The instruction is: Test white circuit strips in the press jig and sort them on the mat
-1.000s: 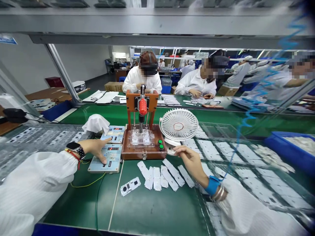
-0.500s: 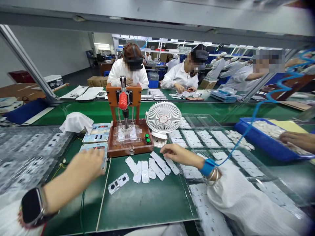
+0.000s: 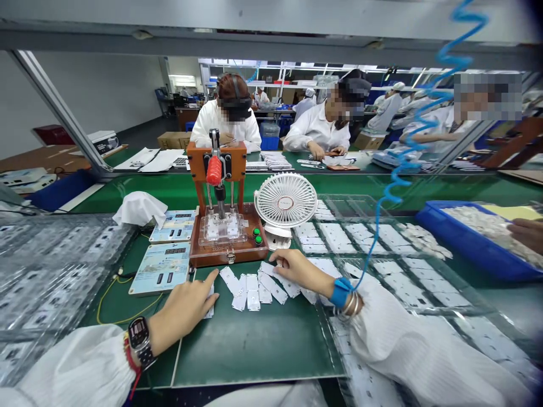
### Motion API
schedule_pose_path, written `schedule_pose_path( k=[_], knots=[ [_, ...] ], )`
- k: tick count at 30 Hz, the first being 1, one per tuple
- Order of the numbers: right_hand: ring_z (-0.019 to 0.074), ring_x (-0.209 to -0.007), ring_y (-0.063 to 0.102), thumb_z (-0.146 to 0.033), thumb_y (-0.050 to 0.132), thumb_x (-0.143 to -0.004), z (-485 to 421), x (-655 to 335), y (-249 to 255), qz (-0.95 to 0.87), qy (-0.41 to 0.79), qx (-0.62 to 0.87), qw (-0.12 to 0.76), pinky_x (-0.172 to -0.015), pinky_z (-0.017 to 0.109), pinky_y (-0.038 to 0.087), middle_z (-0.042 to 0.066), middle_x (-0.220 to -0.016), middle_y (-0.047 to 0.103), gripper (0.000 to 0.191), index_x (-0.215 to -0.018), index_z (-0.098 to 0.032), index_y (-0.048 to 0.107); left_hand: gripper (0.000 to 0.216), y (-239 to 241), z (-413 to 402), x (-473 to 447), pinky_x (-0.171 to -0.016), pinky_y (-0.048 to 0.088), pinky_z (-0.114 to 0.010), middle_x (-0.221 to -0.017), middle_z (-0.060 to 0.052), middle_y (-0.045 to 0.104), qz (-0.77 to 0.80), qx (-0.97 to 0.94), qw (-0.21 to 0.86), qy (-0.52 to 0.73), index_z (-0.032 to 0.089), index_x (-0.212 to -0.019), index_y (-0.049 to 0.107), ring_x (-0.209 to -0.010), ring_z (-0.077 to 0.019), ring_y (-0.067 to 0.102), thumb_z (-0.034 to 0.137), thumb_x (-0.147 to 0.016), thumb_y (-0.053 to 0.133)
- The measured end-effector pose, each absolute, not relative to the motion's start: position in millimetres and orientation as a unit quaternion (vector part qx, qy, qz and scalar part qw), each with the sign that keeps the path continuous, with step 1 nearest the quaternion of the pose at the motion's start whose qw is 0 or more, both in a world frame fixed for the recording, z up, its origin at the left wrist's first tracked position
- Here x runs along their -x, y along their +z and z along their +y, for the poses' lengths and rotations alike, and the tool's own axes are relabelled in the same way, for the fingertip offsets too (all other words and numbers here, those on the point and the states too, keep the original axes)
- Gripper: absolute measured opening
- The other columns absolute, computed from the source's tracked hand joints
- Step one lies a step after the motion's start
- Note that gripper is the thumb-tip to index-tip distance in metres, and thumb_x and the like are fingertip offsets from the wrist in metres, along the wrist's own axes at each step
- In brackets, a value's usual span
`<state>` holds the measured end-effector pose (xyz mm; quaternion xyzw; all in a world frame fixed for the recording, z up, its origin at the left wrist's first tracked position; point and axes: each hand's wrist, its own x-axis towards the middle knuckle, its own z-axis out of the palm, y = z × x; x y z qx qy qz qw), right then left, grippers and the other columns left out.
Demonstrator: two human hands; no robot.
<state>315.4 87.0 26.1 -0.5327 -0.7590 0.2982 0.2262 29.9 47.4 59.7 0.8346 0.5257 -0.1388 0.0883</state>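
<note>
My left hand is closed at the left edge of the green mat, finger and thumb at a white circuit board. Most of that board is hidden under the hand. To its right several white circuit boards lie fanned out, some overlapping. Over the right end of this fan hovers my right hand, fingers loosely bent and apart, with nothing seen in them; whether a fingertip touches a board I cannot tell. A blue wrist strap with a coiled cord is round my right wrist.
Behind the boards stands a press fixture with a red handle, between two blue-white meters and a white fan. Clear trays of boards fill the right side. A co-worker's hand is at a blue bin.
My left hand has moved right and down from the lower meter onto the single board, which has turned and is mostly covered. The right hand has shifted slightly left. The meter displays went dark.
</note>
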Motion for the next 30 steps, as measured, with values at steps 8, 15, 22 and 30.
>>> schedule_pose_path(
  k=[8, 15, 22, 30],
  knots=[
    [0.0093, -0.051, 0.049, -0.030, 0.074, -0.063, 99, -319, 27, -0.648, 0.511, 0.482, 0.295, -0.048, 0.021, 0.039, -0.004, -0.056, 0.053, 0.025, -0.078, -0.015, 0.063, 0.048, 48, 55, -37, -0.063, 0.047, -0.030, -0.089, -0.008, 0.068, 0.480, -0.865, 0.127, -0.072, 0.026, -0.146, 0.031, -0.077, -0.0252, 0.066, 0.026, -0.098, 0.027],
    [0.0105, -0.055, 0.053, -0.037, 0.074, -0.065, 97, -310, 25, -0.648, 0.500, 0.472, 0.327, -0.052, 0.023, 0.043, -0.001, -0.060, 0.057, 0.028, -0.077, -0.015, 0.064, 0.047, 55, 57, -23, -0.082, 0.048, -0.037, -0.120, -0.010, 0.061, 0.430, -0.876, 0.208, -0.062, 0.031, -0.141, 0.040, -0.104, -0.0280, 0.061, 0.023, -0.096, 0.028],
    [0.0163, -0.067, 0.060, -0.042, 0.068, -0.069, 104, -318, 23, -0.636, 0.396, 0.507, 0.425, -0.061, 0.029, 0.049, 0.005, -0.076, 0.065, 0.029, -0.080, -0.015, 0.062, 0.091, 49, 45, -22, -0.090, 0.045, -0.045, -0.136, -0.018, 0.048, 0.510, -0.837, 0.193, -0.036, 0.023, -0.151, 0.008, -0.121, -0.0377, 0.049, 0.056, -0.081, 0.057],
    [0.0185, -0.071, 0.058, -0.034, 0.053, -0.083, 96, -314, 28, -0.674, 0.226, 0.517, 0.477, -0.063, 0.031, 0.046, 0.006, -0.080, 0.067, 0.019, -0.080, -0.018, 0.063, 0.072, 24, 46, -16, -0.088, 0.048, -0.039, -0.142, -0.011, 0.043, 0.489, -0.855, 0.171, 0.028, 0.030, -0.149, 0.016, -0.123, -0.0311, 0.049, 0.043, -0.088, 0.053]
  ],
)
